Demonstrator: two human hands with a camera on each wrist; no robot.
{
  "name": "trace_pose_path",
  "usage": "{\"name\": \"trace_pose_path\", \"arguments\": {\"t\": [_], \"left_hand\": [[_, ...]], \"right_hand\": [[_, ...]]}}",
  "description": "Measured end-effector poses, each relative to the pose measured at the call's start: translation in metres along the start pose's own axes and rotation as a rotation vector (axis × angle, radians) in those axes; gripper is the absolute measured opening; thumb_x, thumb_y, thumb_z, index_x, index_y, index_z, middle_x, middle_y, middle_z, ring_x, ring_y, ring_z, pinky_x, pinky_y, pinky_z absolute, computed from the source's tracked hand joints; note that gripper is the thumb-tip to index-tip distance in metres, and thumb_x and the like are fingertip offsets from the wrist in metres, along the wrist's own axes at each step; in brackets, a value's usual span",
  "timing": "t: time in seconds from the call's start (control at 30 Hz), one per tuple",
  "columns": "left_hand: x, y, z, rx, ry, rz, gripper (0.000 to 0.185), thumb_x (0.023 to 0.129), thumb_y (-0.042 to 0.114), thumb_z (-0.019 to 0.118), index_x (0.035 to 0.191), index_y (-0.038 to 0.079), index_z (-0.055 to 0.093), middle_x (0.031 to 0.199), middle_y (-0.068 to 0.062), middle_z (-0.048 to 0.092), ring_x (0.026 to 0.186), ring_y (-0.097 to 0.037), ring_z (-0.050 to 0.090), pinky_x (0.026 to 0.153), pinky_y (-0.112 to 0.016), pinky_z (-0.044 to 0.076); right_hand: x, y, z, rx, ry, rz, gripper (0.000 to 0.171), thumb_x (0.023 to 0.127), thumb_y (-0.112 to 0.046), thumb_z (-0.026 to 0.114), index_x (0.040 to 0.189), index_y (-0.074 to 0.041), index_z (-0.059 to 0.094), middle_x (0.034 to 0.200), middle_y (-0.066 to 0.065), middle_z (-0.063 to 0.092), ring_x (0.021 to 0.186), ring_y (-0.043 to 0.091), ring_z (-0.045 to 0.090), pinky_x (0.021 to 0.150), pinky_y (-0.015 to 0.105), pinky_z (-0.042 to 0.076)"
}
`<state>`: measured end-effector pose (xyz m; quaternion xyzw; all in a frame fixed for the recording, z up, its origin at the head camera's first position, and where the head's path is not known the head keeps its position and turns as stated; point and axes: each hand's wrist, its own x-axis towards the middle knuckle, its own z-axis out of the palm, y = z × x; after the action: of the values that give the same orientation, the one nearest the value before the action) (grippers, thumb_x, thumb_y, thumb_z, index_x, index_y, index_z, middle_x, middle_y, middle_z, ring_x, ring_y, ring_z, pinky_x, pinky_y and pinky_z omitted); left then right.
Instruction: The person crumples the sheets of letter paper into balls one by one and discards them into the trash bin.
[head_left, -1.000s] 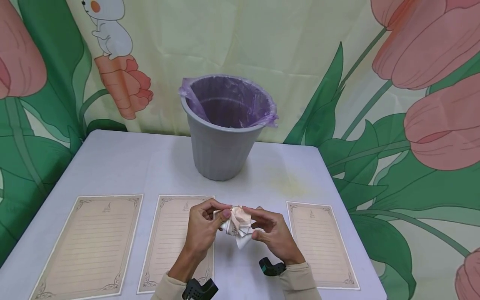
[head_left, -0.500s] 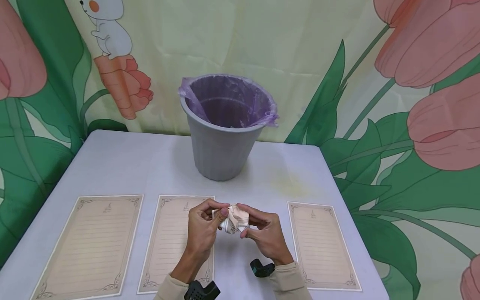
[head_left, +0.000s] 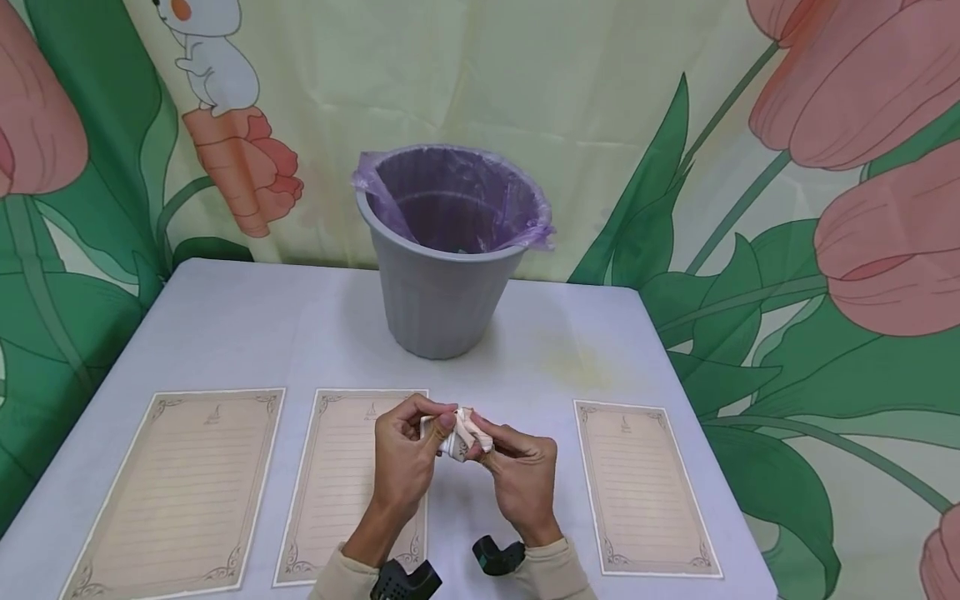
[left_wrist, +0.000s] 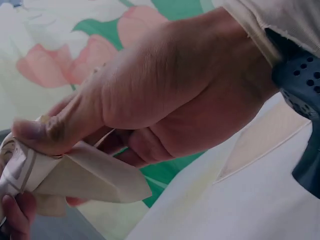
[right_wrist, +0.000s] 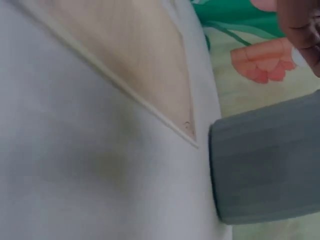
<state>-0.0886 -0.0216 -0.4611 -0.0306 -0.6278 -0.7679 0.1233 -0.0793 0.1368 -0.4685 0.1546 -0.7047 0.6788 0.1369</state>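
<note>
A crumpled sheet of cream letter paper is held between both hands above the table in the head view. The left hand pinches its left side, thumb on top. The right hand grips the right side with thumb and fingers. In the left wrist view the left thumb presses on the folded paper, and a fingertip of the other hand touches it at the lower left. Only a dark part of a hand shows at the top right corner of the right wrist view.
A grey bin with a purple liner stands at the back of the white table. Lined sheets lie flat: one at far left, one partly under the left arm, one at right.
The right hand has moved left and closed in on the paper. Its loose lower corner has been folded in, so the wad looks smaller. The left hand has barely moved.
</note>
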Motion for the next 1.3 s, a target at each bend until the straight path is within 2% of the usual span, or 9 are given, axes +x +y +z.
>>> {"name": "trace_pose_path", "arguments": {"t": [0.17, 0.27, 0.37, 0.53, 0.63, 0.73, 0.9, 1.1, 1.3], "left_hand": [[0.003, 0.001, 0.006, 0.071, 0.094, 0.089, 0.008, 0.092, 0.006, 0.082, 0.099, 0.003, 0.08, 0.098, -0.011, 0.08, 0.091, -0.016, 0.076, 0.087, -0.019, 0.061], [0.002, 0.004, 0.007, 0.1, 0.092, 0.074, 0.01, 0.092, 0.012, 0.083, 0.101, 0.006, 0.081, 0.103, -0.007, 0.083, 0.099, -0.017, 0.078, 0.094, -0.021, 0.06], [0.002, 0.008, 0.002, 0.067, -0.026, -0.015, 0.017, 0.1, 0.018, 0.076, 0.112, 0.007, 0.081, 0.115, -0.006, 0.081, 0.106, -0.015, 0.076, 0.092, -0.026, 0.063], [0.008, 0.007, -0.015, -0.127, -0.324, -0.162, 0.034, 0.11, 0.018, 0.059, 0.136, -0.003, 0.068, 0.137, -0.014, 0.071, 0.111, -0.018, 0.076, 0.09, -0.037, 0.065], [0.013, 0.001, -0.023, -0.222, -0.423, -0.198, 0.039, 0.106, 0.011, 0.065, 0.139, -0.008, 0.063, 0.126, -0.014, 0.072, 0.103, -0.017, 0.077, 0.086, -0.04, 0.066], [0.016, -0.003, -0.027, -0.279, -0.463, -0.22, 0.053, 0.096, 0.012, 0.079, 0.141, -0.009, 0.061, 0.111, -0.008, 0.07, 0.093, -0.014, 0.076, 0.081, -0.04, 0.067], [0.016, -0.007, -0.025, -0.329, -0.471, -0.232, 0.07, 0.085, 0.019, 0.089, 0.142, -0.008, 0.061, 0.129, -0.008, 0.068, 0.099, -0.014, 0.074, 0.081, -0.035, 0.067], [0.01, -0.003, -0.017, -0.246, -0.409, -0.159, 0.057, 0.085, 0.012, 0.089, 0.134, -0.007, 0.068, 0.127, -0.011, 0.07, 0.098, -0.015, 0.072, 0.078, -0.034, 0.067], [0.01, 0.0, -0.01, -0.141, -0.235, -0.099, 0.031, 0.091, 0.002, 0.083, 0.121, -0.003, 0.075, 0.113, -0.01, 0.076, 0.08, -0.012, 0.069, 0.064, -0.03, 0.064]], "right_hand": [[-0.005, -0.006, 0.009, -0.251, 0.018, 0.01, 0.066, 0.08, -0.013, 0.091, 0.142, -0.019, 0.07, 0.153, 0.002, 0.062, 0.128, 0.014, 0.066, 0.108, 0.021, 0.053], [-0.004, -0.005, 0.012, -0.371, 0.063, -0.058, 0.071, 0.076, -0.019, 0.096, 0.142, -0.021, 0.07, 0.156, -0.001, 0.06, 0.126, 0.016, 0.067, 0.111, 0.017, 0.048], [0.0, -0.003, 0.01, -0.366, 0.087, -0.096, 0.066, 0.079, -0.015, 0.094, 0.14, -0.015, 0.071, 0.151, 0.005, 0.065, 0.128, 0.017, 0.069, 0.111, 0.018, 0.05], [0.005, -0.001, 0.002, -0.253, 0.087, -0.081, 0.053, 0.083, -0.002, 0.086, 0.134, -0.011, 0.074, 0.143, 0.012, 0.07, 0.136, 0.018, 0.065, 0.11, 0.024, 0.053], [0.005, -0.001, 0.0, -0.21, 0.072, -0.074, 0.048, 0.084, 0.0, 0.085, 0.13, -0.009, 0.075, 0.139, 0.013, 0.072, 0.135, 0.019, 0.066, 0.107, 0.027, 0.055], [0.004, -0.002, 0.001, -0.157, 0.052, -0.054, 0.044, 0.085, 0.0, 0.084, 0.128, -0.008, 0.076, 0.136, 0.014, 0.074, 0.132, 0.02, 0.068, 0.105, 0.028, 0.056], [0.003, -0.002, 0.003, -0.077, 0.066, 0.012, 0.039, 0.085, 0.006, 0.083, 0.123, -0.003, 0.078, 0.127, 0.018, 0.077, 0.121, 0.02, 0.074, 0.098, 0.03, 0.061], [0.002, -0.003, 0.006, -0.04, 0.125, 0.075, 0.03, 0.088, 0.008, 0.08, 0.117, -0.002, 0.079, 0.117, 0.019, 0.079, 0.11, 0.021, 0.078, 0.089, 0.033, 0.063], [0.0, -0.009, 0.002, -0.055, -0.037, 0.063, 0.038, 0.099, -0.001, 0.072, 0.137, -0.005, 0.07, 0.141, 0.014, 0.071, 0.13, 0.021, 0.069, 0.102, 0.03, 0.059]]}}
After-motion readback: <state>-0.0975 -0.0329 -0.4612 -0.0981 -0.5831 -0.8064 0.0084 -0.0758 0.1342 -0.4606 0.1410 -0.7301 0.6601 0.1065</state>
